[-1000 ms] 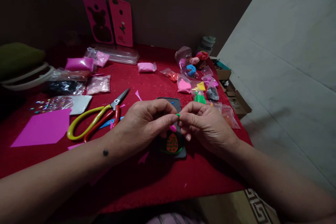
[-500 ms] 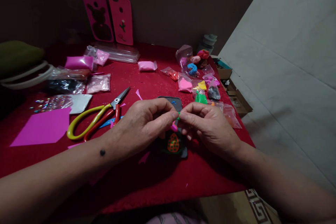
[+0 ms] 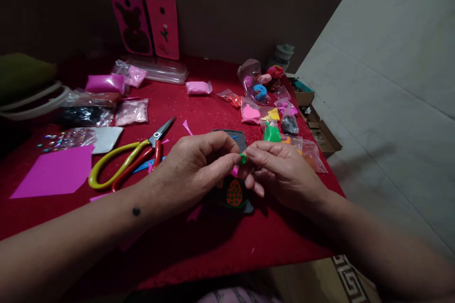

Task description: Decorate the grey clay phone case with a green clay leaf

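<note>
My left hand (image 3: 199, 165) and my right hand (image 3: 284, 170) meet fingertip to fingertip over the red table (image 3: 199, 241). Both pinch a tiny piece of green clay (image 3: 243, 158) between thumb and forefinger. A thin pink tool (image 3: 235, 171) pokes out under my fingers; which hand has it I cannot tell. Below the hands lies a dark phone case (image 3: 234, 194) with an orange, dotted, green-edged clay shape (image 3: 234, 192) on it. My hands hide most of the case.
Yellow-and-red scissors (image 3: 128, 157) lie left of my hands, beside a pink sheet (image 3: 53, 171). Small bags of coloured clay (image 3: 272, 120) crowd the right back of the table. Two pink phone cases (image 3: 147, 21) lean on the wall. Open cardboard boxes (image 3: 316, 125) sit off the right edge.
The green clay bit shows a little larger between my fingertips. My right hand's lower fingers have stretched out over the phone case. Both hands stay in the same place.
</note>
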`<action>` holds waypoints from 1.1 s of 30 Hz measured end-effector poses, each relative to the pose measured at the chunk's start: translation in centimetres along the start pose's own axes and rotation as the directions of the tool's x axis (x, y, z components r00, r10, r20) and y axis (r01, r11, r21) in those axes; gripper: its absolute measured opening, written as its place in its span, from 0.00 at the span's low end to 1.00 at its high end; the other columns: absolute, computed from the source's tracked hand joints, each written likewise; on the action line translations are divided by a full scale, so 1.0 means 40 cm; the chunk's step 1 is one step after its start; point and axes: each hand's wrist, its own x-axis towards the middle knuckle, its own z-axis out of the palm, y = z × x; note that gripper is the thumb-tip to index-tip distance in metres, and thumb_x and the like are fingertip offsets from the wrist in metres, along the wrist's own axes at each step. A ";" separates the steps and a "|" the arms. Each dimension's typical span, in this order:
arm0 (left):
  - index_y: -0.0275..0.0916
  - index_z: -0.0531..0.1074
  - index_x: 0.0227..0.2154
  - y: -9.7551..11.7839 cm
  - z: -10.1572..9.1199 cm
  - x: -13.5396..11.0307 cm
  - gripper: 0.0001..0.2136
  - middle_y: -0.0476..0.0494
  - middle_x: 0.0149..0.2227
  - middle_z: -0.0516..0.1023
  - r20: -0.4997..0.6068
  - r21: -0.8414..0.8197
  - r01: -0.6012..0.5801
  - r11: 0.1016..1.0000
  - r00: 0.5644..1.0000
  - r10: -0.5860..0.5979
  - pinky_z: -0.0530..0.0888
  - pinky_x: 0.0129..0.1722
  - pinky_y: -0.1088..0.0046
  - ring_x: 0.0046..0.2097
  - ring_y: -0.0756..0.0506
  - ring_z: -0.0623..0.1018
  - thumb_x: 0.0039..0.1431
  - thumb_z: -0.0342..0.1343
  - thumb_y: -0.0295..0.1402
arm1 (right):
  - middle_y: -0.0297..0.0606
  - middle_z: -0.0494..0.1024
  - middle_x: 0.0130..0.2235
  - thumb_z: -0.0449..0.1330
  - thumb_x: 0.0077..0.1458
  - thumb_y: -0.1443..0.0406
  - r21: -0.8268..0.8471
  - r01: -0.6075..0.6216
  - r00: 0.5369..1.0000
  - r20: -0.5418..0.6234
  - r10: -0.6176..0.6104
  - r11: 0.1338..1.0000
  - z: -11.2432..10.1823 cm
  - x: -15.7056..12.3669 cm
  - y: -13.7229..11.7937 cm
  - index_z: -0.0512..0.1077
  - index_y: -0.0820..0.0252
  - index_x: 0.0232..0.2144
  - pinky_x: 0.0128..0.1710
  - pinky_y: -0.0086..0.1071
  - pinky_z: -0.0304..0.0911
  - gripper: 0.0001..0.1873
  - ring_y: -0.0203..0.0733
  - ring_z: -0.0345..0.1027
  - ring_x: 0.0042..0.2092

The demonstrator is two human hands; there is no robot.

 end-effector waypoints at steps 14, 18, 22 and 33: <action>0.37 0.75 0.29 0.005 0.004 -0.002 0.04 0.53 0.23 0.76 -0.002 -0.142 0.023 0.990 1.000 -0.024 0.71 0.23 0.83 0.24 0.54 0.73 0.59 0.57 0.29 | 0.35 0.78 0.22 0.72 0.50 0.54 0.183 -0.071 0.997 0.038 0.065 0.980 0.005 0.001 -0.003 0.75 0.63 0.25 0.15 0.20 0.62 0.18 0.31 0.68 0.19; 0.37 0.76 0.31 -0.001 0.004 -0.004 0.04 0.54 0.23 0.77 -0.017 -0.040 -0.035 0.999 0.999 0.035 0.69 0.23 0.85 0.24 0.55 0.73 0.60 0.57 0.28 | 0.36 0.79 0.23 0.74 0.48 0.58 0.248 -0.117 0.993 0.056 0.107 0.962 0.006 0.004 -0.003 0.74 0.63 0.26 0.15 0.20 0.63 0.16 0.32 0.70 0.20; 0.37 0.75 0.30 -0.002 0.005 -0.003 0.05 0.55 0.22 0.75 -0.020 0.001 -0.044 0.999 0.999 0.044 0.68 0.23 0.85 0.23 0.56 0.72 0.61 0.56 0.29 | 0.36 0.79 0.23 0.75 0.47 0.59 0.259 -0.120 0.992 0.071 0.105 0.958 0.003 0.007 0.000 0.73 0.63 0.24 0.16 0.20 0.64 0.16 0.32 0.70 0.20; 0.37 0.75 0.29 0.002 0.007 -0.005 0.06 0.54 0.21 0.73 -0.028 -0.042 0.053 0.998 0.998 -0.055 0.67 0.21 0.83 0.23 0.54 0.71 0.59 0.56 0.32 | 0.29 0.75 0.20 0.72 0.50 0.60 -0.145 -0.043 0.991 -0.129 0.024 0.988 0.020 -0.024 -0.014 0.75 0.61 0.29 0.16 0.21 0.60 0.12 0.29 0.64 0.18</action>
